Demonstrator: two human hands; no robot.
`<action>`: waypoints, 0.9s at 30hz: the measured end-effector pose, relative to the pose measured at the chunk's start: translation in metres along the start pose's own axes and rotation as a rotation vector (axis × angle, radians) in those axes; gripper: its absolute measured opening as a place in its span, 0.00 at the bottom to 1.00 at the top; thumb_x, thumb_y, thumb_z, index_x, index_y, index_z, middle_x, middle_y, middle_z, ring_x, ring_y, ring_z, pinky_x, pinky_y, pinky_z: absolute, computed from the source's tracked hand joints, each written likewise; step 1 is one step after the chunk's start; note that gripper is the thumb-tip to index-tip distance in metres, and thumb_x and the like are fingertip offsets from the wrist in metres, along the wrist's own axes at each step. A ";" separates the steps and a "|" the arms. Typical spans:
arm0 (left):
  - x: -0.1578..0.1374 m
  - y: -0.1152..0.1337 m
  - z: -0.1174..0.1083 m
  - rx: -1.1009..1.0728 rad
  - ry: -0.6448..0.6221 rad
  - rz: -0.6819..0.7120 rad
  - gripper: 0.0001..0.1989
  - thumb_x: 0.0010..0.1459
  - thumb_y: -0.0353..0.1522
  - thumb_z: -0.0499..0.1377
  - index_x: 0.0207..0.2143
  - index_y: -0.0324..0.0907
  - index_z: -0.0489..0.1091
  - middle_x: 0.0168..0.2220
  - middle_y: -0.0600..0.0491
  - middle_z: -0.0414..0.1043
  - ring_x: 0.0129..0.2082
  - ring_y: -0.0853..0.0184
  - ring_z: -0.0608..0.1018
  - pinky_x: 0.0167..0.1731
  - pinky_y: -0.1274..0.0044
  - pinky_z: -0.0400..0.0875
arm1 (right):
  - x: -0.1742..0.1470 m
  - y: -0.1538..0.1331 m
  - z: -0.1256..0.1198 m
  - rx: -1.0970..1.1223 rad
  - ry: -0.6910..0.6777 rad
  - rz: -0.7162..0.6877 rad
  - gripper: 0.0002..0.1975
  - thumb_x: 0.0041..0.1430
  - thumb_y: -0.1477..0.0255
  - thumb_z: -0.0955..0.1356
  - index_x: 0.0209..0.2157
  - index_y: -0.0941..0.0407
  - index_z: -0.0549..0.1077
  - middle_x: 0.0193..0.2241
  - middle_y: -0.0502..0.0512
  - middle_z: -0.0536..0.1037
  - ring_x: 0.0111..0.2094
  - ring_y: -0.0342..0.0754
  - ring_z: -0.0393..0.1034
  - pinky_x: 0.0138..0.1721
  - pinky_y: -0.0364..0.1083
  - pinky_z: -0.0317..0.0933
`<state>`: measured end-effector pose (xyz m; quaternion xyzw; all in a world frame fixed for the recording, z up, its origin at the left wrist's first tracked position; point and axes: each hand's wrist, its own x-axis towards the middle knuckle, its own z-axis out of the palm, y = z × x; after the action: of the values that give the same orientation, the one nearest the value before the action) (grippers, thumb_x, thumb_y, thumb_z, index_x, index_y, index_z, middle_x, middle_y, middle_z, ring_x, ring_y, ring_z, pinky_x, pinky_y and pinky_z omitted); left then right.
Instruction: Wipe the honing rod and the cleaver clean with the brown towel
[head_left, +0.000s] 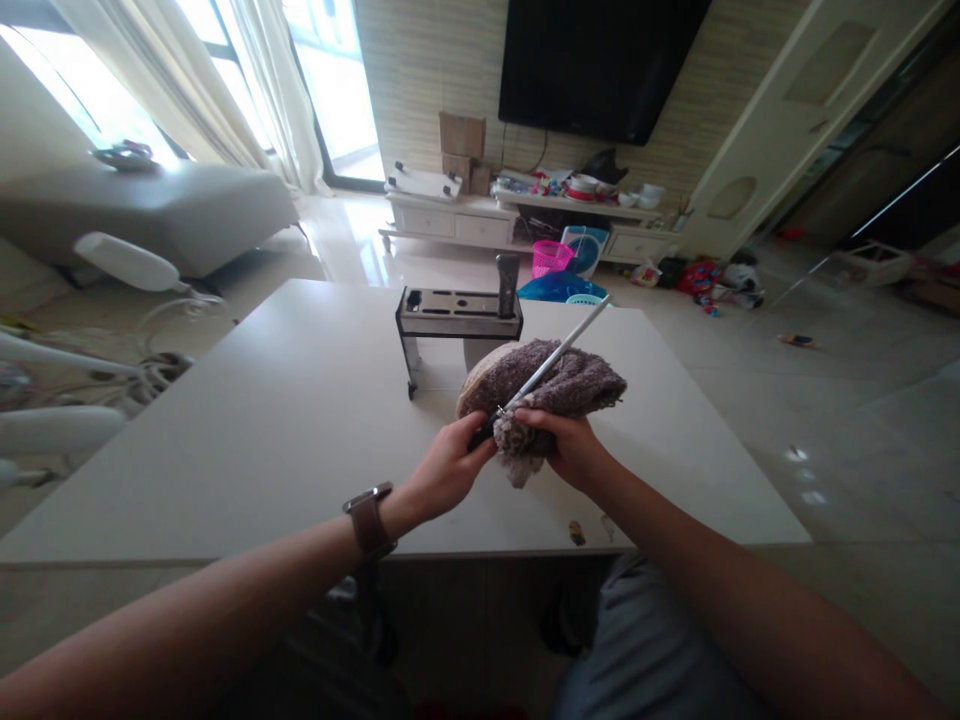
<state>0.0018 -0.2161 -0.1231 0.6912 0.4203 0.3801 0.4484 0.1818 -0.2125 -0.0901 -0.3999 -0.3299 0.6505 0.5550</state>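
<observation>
A long thin metal rod, which looks like a sharpening steel (559, 352), slants up and to the right above the table. My left hand (452, 462) is closed around its dark handle. In my right hand (566, 445) is a bunched brown fluffy cloth (581, 380), gripped close to the base of the rod. The cloth spreads behind and below the rod, and a pale curved edge shows on its left. Beyond my hands stands a knife rack (459, 312) with a metal top and dark slots. One black-handled knife (508, 285) sits upright at its right end.
The white table (247, 430) extends around my hands, with a small sticker (576, 532) near its front edge. Past the far edge are a pink basket (551, 258) and a blue bag (562, 288). White chairs (127, 262) stand at left; a cluttered TV cabinet (480, 225) lines the wall.
</observation>
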 end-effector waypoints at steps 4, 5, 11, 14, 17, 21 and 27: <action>0.000 0.001 0.000 -0.009 -0.008 -0.013 0.11 0.64 0.39 0.58 0.34 0.41 0.67 0.32 0.54 0.69 0.31 0.68 0.66 0.31 0.77 0.63 | 0.000 0.000 0.001 0.005 0.009 0.004 0.16 0.35 0.74 0.82 0.31 0.54 0.82 0.32 0.51 0.85 0.33 0.50 0.79 0.40 0.49 0.76; -0.001 0.002 0.001 -0.011 -0.008 -0.017 0.11 0.64 0.39 0.58 0.34 0.40 0.67 0.32 0.54 0.69 0.31 0.68 0.66 0.31 0.77 0.63 | 0.000 0.000 0.001 0.005 0.014 0.000 0.16 0.35 0.75 0.82 0.30 0.54 0.82 0.32 0.51 0.85 0.33 0.50 0.79 0.40 0.49 0.76; -0.001 0.004 0.001 -0.016 -0.007 -0.036 0.11 0.63 0.39 0.58 0.32 0.41 0.67 0.29 0.56 0.66 0.29 0.69 0.64 0.28 0.78 0.60 | -0.002 -0.001 0.002 0.001 0.035 0.003 0.18 0.34 0.75 0.82 0.31 0.54 0.82 0.32 0.51 0.85 0.34 0.50 0.79 0.41 0.50 0.76; -0.002 0.005 0.002 -0.019 -0.010 -0.041 0.12 0.63 0.39 0.58 0.33 0.40 0.67 0.28 0.56 0.65 0.28 0.69 0.64 0.28 0.78 0.60 | -0.002 -0.001 0.001 0.007 0.047 0.006 0.18 0.33 0.75 0.82 0.31 0.54 0.82 0.31 0.51 0.85 0.33 0.50 0.78 0.40 0.49 0.76; -0.002 0.006 0.002 -0.032 -0.012 -0.061 0.12 0.63 0.40 0.58 0.33 0.40 0.67 0.26 0.58 0.64 0.27 0.70 0.63 0.27 0.78 0.59 | -0.001 -0.001 0.001 0.011 0.053 0.020 0.18 0.32 0.75 0.82 0.31 0.55 0.82 0.31 0.50 0.84 0.33 0.49 0.78 0.40 0.47 0.75; -0.003 0.007 0.003 -0.054 -0.010 -0.076 0.10 0.62 0.38 0.58 0.33 0.41 0.67 0.23 0.59 0.62 0.26 0.70 0.62 0.27 0.78 0.58 | -0.001 -0.001 0.002 0.003 0.043 0.021 0.18 0.33 0.75 0.82 0.32 0.54 0.82 0.31 0.50 0.85 0.34 0.50 0.79 0.41 0.49 0.75; -0.003 0.009 0.003 -0.063 -0.014 -0.091 0.10 0.61 0.38 0.59 0.32 0.42 0.66 0.22 0.60 0.61 0.24 0.70 0.63 0.25 0.78 0.57 | -0.001 0.000 0.001 -0.010 0.045 0.019 0.17 0.34 0.74 0.82 0.32 0.54 0.82 0.31 0.51 0.85 0.34 0.51 0.79 0.41 0.49 0.75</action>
<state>0.0050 -0.2220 -0.1163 0.6596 0.4357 0.3675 0.4899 0.1810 -0.2136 -0.0895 -0.4205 -0.3165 0.6449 0.5541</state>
